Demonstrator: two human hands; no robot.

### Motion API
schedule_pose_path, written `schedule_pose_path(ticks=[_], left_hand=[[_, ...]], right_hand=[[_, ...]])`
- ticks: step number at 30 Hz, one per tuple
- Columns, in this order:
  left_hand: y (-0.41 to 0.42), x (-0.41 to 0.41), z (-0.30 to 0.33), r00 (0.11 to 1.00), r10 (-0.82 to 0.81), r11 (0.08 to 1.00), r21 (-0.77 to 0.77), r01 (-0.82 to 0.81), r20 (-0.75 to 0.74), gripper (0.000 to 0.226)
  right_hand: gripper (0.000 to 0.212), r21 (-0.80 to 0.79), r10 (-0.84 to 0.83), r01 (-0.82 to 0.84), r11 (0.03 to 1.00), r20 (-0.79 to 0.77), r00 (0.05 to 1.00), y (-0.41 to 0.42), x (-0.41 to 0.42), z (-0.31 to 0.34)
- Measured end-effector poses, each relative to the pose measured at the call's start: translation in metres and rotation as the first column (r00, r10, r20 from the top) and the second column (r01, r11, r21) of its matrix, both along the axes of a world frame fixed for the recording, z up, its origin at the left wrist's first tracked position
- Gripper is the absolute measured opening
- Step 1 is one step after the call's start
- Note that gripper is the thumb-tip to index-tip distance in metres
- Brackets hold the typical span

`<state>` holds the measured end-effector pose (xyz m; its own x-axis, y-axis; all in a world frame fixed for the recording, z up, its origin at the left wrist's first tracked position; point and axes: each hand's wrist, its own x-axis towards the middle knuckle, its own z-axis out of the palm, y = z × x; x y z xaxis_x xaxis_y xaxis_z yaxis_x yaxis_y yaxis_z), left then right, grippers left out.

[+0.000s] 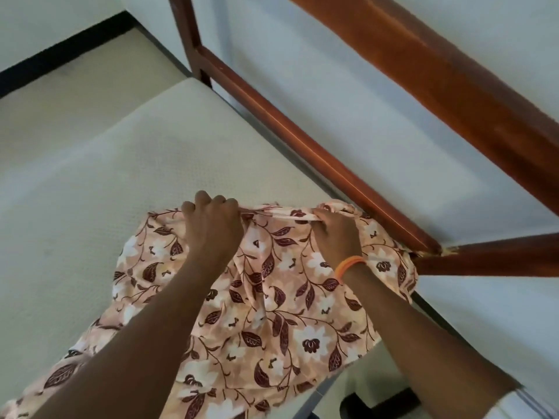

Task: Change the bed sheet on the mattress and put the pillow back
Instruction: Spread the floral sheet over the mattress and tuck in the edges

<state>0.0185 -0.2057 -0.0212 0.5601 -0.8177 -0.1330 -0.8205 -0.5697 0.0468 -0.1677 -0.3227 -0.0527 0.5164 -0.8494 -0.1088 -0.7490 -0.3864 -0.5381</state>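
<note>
Head view: bare white mattress (90,182), wooden bed frame (302,134), pale wall (332,71).

Probably a bedroom: bare mattress (127,164) inside a wooden bed frame (317,155).

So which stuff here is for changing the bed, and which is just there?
For the job:
- flowery sheet, its edge gripped by the left hand and right hand
- bare mattress

Just there:
- wooden bed frame
- wall
- orange wristband on the right wrist

No pillow in view.
</note>
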Motion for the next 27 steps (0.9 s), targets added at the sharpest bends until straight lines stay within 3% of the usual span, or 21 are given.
schedule_pose_path(ticks=[2,4,5,6,7,8,9,10,12,14,15,16,17,18,20,23,25,27], left_hand=[[0.000,0.001,-0.006,0.978,0.107,0.991,-0.055,-0.118,-0.181,0.019],[-0.005,-0.007,-0.014,0.914,0.095,0.982,-0.113,-0.151,-0.393,0.022],[-0.009,-0.015,-0.020,0.839,0.057,0.976,-0.145,-0.160,-0.541,0.024],[-0.012,-0.024,-0.025,0.705,0.021,0.964,-0.172,-0.202,-0.709,0.026],[-0.014,-0.031,-0.030,0.551,-0.007,0.940,-0.193,-0.280,-0.835,0.026],[-0.014,-0.035,-0.038,0.455,-0.025,0.911,-0.207,-0.356,-0.890,0.024],[-0.012,-0.036,-0.045,0.448,-0.030,0.891,-0.228,-0.393,-0.893,0.022],[-0.008,-0.033,-0.053,0.511,-0.035,0.894,-0.256,-0.369,-0.859,0.021],[-0.001,-0.022,-0.068,0.726,-0.020,0.953,-0.232,-0.193,-0.687,0.023],[0.003,-0.011,-0.082,0.889,-0.005,0.997,-0.066,-0.029,-0.459,0.027],[0.004,-0.006,-0.086,0.924,0.025,0.999,0.035,-0.012,-0.381,0.026],[0.007,0.000,-0.090,0.935,0.088,0.993,0.104,-0.055,-0.345,0.023],[0.010,0.007,-0.096,0.916,0.181,0.983,0.102,-0.155,-0.358,0.022],[0.013,0.015,-0.102,0.868,0.272,0.959,0.050,-0.277,-0.416,0.021],[0.014,0.026,-0.113,0.782,0.342,0.887,-0.096,-0.451,-0.521,0.019],[0.002,0.038,-0.130,0.910,0.158,0.961,-0.151,-0.231,-0.384,0.027],[-0.002,0.041,-0.150,0.942,0.107,0.994,0.056,-0.094,-0.318,0.054],[-0.002,0.042,-0.172,0.963,0.057,0.956,0.291,0.023,-0.262,0.079]], right_hand=[[0.042,0.068,-0.010,0.019,0.998,-0.129,0.992,0.001,0.018,0.001],[0.070,0.271,0.105,-0.064,0.961,-0.140,0.985,0.002,0.038,0.004],[0.081,0.392,0.184,-0.136,0.910,-0.088,0.979,0.003,0.049,0.007],[0.085,0.471,0.252,-0.208,0.857,-0.033,0.967,0.005,0.058,0.008],[0.076,0.482,0.304,-0.267,0.834,0.002,0.953,0.005,0.064,0.004],[0.052,0.422,0.340,-0.300,0.856,-0.021,0.940,0.005,0.069,-0.003],[0.026,0.331,0.354,-0.309,0.891,-0.082,0.932,0.004,0.074,-0.010],[0.019,0.252,0.351,-0.309,0.917,-0.145,0.925,0.001,0.075,-0.020],[0.027,0.163,0.340,-0.313,0.936,-0.181,0.923,-0.009,0.071,-0.041],[0.018,0.105,0.185,-0.177,0.979,-0.077,0.980,-0.026,0.064,-0.059],[0.015,0.129,-0.013,0.010,0.992,0.028,1.000,-0.036,0.062,-0.066],[0.016,0.187,-0.260,0.235,0.954,0.124,0.958,-0.045,0.063,-0.069],[0.018,0.244,-0.462,0.420,0.874,0.151,0.874,-0.051,0.065,-0.073],[0.020,0.297,-0.550,0.497,0.815,0.129,0.825,-0.057,0.068,-0.078],[0.027,0.414,-0.401,0.387,0.824,-0.055,0.914,-0.062,0.081,-0.085],[0.036,0.446,0.010,0.097,0.890,-0.231,0.973,-0.060,0.099,-0.096],[0.062,0.244,0.212,-0.125,0.962,-0.372,0.904,-0.060,0.108,-0.105],[0.086,0.094,0.389,-0.388,0.917,-0.435,0.812,-0.055,0.117,-0.114]])
